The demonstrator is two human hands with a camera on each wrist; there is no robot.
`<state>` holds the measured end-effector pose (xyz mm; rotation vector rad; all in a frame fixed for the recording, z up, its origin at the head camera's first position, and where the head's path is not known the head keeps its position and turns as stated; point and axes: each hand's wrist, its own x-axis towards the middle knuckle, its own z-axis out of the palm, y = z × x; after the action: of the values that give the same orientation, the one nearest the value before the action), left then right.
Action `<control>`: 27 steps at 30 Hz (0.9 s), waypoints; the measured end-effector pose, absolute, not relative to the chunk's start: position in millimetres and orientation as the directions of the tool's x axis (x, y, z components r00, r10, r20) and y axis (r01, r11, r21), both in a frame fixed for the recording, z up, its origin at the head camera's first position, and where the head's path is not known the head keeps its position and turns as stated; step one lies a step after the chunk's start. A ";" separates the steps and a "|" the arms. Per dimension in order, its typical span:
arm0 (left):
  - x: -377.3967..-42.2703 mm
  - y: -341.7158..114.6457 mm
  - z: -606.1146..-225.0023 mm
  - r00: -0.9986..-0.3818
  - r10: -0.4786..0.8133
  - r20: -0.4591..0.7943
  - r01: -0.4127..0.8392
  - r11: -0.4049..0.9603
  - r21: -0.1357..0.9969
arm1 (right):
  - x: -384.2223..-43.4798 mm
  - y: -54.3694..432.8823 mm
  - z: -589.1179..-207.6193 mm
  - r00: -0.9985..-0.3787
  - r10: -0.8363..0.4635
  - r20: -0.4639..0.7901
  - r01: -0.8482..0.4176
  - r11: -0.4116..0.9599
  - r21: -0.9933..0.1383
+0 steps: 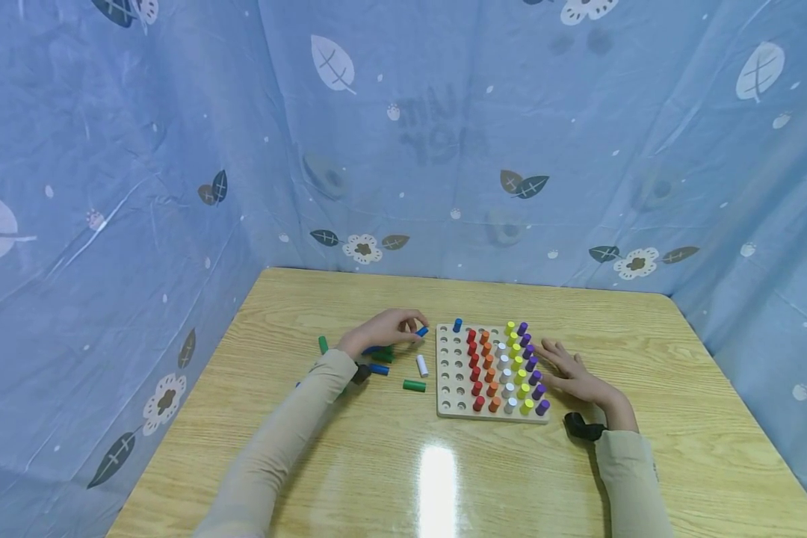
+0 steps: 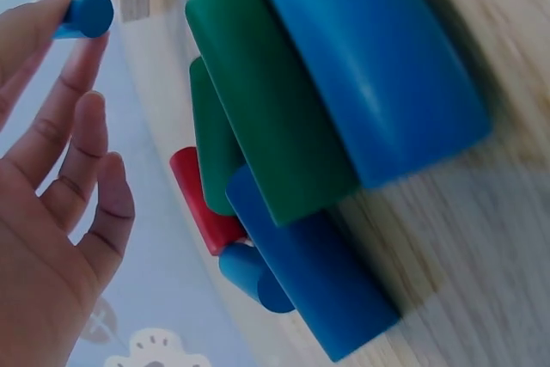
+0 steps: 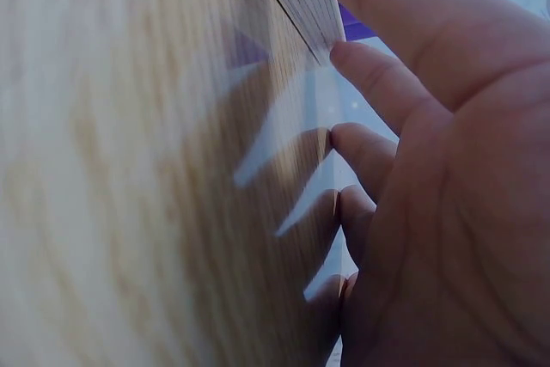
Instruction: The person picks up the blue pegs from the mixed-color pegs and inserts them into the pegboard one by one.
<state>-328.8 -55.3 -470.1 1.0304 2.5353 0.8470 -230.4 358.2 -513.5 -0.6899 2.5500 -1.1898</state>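
My left hand (image 1: pixel 385 329) pinches a blue peg (image 2: pixel 91 16) between thumb and fingertips, just left of the wooden pegboard (image 1: pixel 491 418). The board bears rows of red, orange, white, yellow and purple pegs. One blue peg (image 1: pixel 457 325) stands upright in its back row, and the two left columns otherwise show open holes. At the board's right side, my right hand (image 1: pixel 581 382) has its fingers spread and relaxed, holding nothing. In the right wrist view its fingertips (image 3: pixel 339 137) touch the tabletop, with the thumb by the board's edge.
Loose pegs lie left of the board: a white peg (image 1: pixel 422 365), a green peg (image 1: pixel 414 385), a blue peg (image 1: pixel 379 369) and several more by the left forearm. In the left wrist view a red peg (image 2: pixel 206 201) lies among them. A patterned blue curtain (image 1: pixel 444 149) hangs behind the table.
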 end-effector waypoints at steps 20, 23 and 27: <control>-322.6 -36.0 -466.0 -0.702 0.711 0.036 0.568 0.528 0.631 | -226.5 354.3 -510.4 -0.861 -0.508 -0.014 -0.310 0.548 -0.777; -322.3 -32.7 -467.1 -0.701 0.712 0.043 0.565 0.518 0.641 | -225.9 354.3 -510.6 -0.862 -0.506 -0.017 -0.309 0.553 -0.774; -321.4 -28.3 -468.5 -0.703 0.710 0.049 0.567 0.516 0.642 | -226.4 354.5 -511.5 -0.863 -0.505 -0.020 -0.310 0.560 -0.768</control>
<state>-321.4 -28.3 -468.5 1.0857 2.5381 0.9535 -226.4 354.5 -511.5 -0.6799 2.5577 -1.1901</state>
